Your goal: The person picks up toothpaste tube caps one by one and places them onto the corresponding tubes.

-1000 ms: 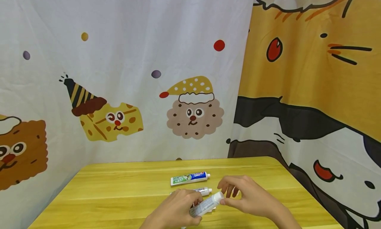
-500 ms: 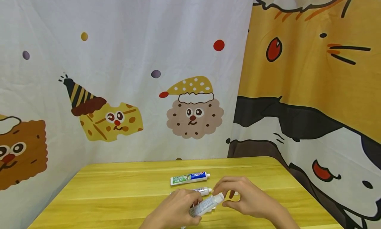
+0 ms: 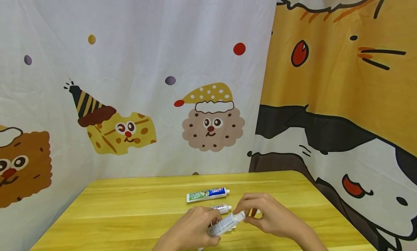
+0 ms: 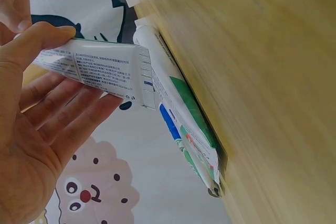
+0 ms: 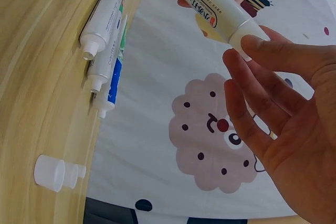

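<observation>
A white toothpaste tube [image 3: 223, 226] is gripped around its body by my left hand [image 3: 192, 227], its capped end tilted up to the right. In the left wrist view, small print covers the tube's back and its flat crimped end [image 4: 147, 77] sticks out past the fingers. My right hand [image 3: 268, 214] pinches the white cap [image 5: 242, 38] between thumb and forefinger, the other fingers loosely bent. The cap sits at the tube's end. Beyond the hands lies a blue and green toothpaste tube [image 3: 208, 195], with a second white tube [image 3: 223, 209] partly hidden behind my left hand.
In the right wrist view, three tubes lie side by side with bare nozzles, the nearest a white tube [image 5: 105, 19]. Loose white caps [image 5: 50, 172] stand in a row on the wooden table [image 5: 31, 77]. A printed curtain [image 3: 130, 62] hangs behind the table.
My right hand has shifted slightly left, its forefinger and thumb changing their hold around the cap. My left hand and the tube stay almost still.
</observation>
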{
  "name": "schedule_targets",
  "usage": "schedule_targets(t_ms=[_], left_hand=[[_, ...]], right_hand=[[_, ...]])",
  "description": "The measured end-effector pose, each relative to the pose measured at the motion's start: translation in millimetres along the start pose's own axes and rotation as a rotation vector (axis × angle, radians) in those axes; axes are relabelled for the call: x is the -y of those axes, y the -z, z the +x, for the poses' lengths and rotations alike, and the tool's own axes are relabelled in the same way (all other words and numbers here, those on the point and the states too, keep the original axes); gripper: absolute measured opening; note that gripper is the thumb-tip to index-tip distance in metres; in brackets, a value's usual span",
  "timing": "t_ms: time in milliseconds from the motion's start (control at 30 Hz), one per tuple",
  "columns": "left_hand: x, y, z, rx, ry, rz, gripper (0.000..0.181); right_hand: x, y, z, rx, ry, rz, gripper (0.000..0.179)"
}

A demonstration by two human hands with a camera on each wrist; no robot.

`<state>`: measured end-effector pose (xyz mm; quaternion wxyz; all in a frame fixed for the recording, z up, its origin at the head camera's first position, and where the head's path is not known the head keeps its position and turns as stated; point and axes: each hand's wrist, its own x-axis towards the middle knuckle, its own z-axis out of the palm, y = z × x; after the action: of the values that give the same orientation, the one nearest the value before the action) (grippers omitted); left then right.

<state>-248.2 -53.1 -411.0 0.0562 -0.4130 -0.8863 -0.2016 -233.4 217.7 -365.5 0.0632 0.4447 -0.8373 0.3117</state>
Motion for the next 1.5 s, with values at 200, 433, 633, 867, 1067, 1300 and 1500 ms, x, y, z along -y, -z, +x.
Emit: schedule_targets(t_ms=[200, 433, 633, 867, 1067, 1300, 1500], left_hand=[[0.6, -1.2, -0.7, -0.037, -0.045, 0.028, 0.026], [0.0, -0.7, -0.5, -0.036, -0.042, 0.037, 0.027], [-0.1, -0.3, -0.7, -0.038, -0.043, 0.042, 0.027], [0.1, -0.1, 0.0, -0.036, -0.041, 0.048, 0.026], [-0.7, -0.3, 0.3, -0.021, -0.027, 0.035, 0.026], [-2.2, -0.3, 1.0, 0.024, 0.001, 0.025, 0.023], [0.9, -1.2, 1.1, 0.038, 0.018, 0.109, 0.026]], right_hand=[[0.0, 0.7, -0.2, -0.001, -0.020, -0.019, 0.039], [1.2, 0.3, 1.5, 0.003, -0.052, -0.040, 0.034], [0.9, -1.9, 3.0, 0.001, -0.072, -0.067, 0.026], [0.6, -2.2, 2.7, -0.012, -0.065, -0.129, 0.022], [2.1, -0.7, 0.9, -0.007, -0.062, -0.185, 0.019], [0.9, -2.8, 0.4, 0.008, -0.057, -0.201, 0.016], [-3.2, -0.9, 0.6, 0.016, -0.157, -0.154, 0.017]])
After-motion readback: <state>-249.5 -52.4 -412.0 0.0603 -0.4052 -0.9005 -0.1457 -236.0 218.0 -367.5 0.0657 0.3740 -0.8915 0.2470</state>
